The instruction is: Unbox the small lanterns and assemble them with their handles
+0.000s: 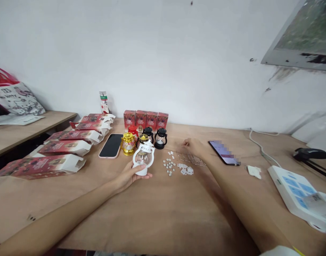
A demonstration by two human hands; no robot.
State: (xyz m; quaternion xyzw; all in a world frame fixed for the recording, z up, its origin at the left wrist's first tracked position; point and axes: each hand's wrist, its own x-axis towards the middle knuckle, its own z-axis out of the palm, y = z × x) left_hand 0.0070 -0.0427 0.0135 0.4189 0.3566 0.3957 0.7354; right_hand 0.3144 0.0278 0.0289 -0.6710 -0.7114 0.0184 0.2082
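Note:
A small white lantern (143,157) with a clear globe stands upright in my left hand (133,174), whose thumb and fingers wrap its base. Above several thin wire pieces (191,159) is my right hand (193,145), its fingertips pinched together; whatever they hold is too small to make out. Between my hands lie several button cells (168,166) and small white plastic pieces (186,169). Behind the white lantern stand a gold lantern (128,144), a red lantern (132,131) and black lanterns (161,138), one partly hidden.
Small red boxes (146,119) stand in a row near the wall. Opened red cartons (64,147) lie at left beside a phone (111,145). On the right are a second phone (223,152), a crumpled white scrap (254,171) and a white power strip (296,192) with a cable.

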